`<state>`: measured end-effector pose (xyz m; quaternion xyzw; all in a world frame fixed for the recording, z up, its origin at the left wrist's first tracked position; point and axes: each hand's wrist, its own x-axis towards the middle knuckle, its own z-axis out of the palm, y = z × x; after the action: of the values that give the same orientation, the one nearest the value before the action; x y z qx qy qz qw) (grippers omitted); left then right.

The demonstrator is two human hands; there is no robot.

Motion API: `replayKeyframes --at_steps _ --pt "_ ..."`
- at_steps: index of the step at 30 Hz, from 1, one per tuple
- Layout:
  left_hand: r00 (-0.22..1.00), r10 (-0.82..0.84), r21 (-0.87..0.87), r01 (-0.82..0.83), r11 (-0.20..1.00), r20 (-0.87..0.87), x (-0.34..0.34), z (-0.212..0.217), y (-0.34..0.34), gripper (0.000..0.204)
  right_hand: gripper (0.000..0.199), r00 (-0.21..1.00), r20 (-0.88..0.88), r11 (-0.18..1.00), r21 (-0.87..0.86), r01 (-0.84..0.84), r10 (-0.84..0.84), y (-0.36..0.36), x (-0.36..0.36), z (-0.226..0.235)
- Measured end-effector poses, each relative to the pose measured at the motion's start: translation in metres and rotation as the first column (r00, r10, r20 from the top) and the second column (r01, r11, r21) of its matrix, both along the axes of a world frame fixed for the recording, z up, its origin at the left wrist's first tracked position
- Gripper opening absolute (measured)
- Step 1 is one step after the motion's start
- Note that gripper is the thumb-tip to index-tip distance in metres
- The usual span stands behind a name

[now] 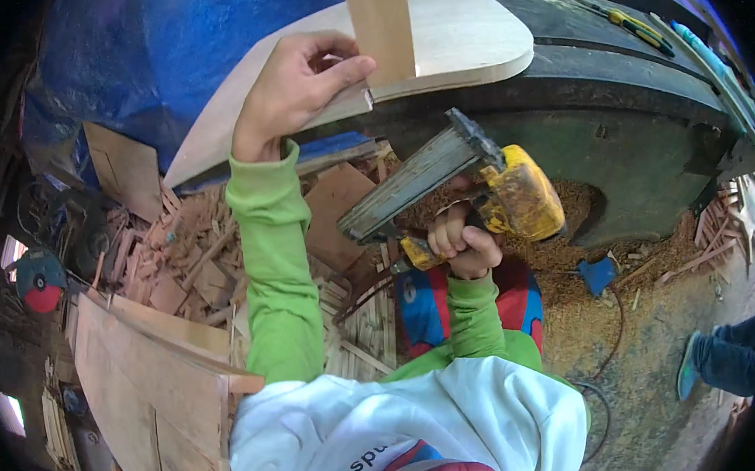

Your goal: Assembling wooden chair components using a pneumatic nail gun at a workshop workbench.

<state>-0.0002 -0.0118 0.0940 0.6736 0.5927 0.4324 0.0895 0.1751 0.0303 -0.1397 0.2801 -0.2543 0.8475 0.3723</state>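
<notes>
While a white shirt (462,408) and its green sleeves (280,307) are filling the near space from 6 o'clock, the right hand (464,244) is gripping the handle of a yellow nail gun (508,188), just toward 3 o'clock of the middle. Its fingers are curling round the handle; whether one is pressing the trigger, I cannot tell. The nail gun's long grey magazine (412,185) is slanting toward 8 o'clock, while its yellow body is sitting toward 2 o'clock.

Toward 11 o'clock, the left hand (300,86) is resting at the near edge of a pale board (475,32), thumb stretching out and fingers bending. Whether it is pinching the edge or only touching it, I cannot tell. Just beside the thumb, at 12 o'clock, a narrow plank (379,26) is meeting the board.

The board is lying partly over a dark surface (582,66), where a yellow-and-black tool (641,28) is resting between 1 and 2 o'clock. A blue sheet (172,46) is spreading at 10 o'clock. Wood scraps (209,263) are piling up at 9, and a large panel (141,368) is lying at 8. Sawdust is covering the floor (653,430) toward 4 o'clock, where another person's leg (728,356) is showing.
</notes>
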Motion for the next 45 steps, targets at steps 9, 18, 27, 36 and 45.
replayKeyframes --at_steps 9,18,27,36,45 --pt "0.994 0.05 -0.041 -0.047 0.998 0.093 0.015 0.001 -0.008 0.02 0.053 0.989 -0.14 0.995 -0.082 -0.062 0.05 0.004 -0.053 -0.012" --pt "0.986 0.012 0.006 -0.013 1.0 0.164 0.018 -0.003 -0.01 0.023 0.06 0.957 -0.254 0.987 -0.047 -0.154 0.137 0.001 -0.079 -0.007" --pt "0.993 0.08 0.037 -0.083 0.996 0.083 0.019 0.0 -0.011 0.026 0.056 0.943 -0.297 0.981 -0.079 -0.18 0.149 0.0 -0.089 0.002" --pt "0.99 0.067 0.131 -0.083 0.988 0.124 0.022 -0.004 -0.007 0.034 0.054 0.907 -0.386 0.965 -0.125 -0.231 0.167 -0.01 -0.107 0.004" --pt "0.993 0.04 0.074 -0.049 0.996 0.115 0.017 -0.003 -0.012 0.033 0.054 0.916 -0.369 0.974 -0.097 -0.204 0.155 -0.01 -0.109 0.004"
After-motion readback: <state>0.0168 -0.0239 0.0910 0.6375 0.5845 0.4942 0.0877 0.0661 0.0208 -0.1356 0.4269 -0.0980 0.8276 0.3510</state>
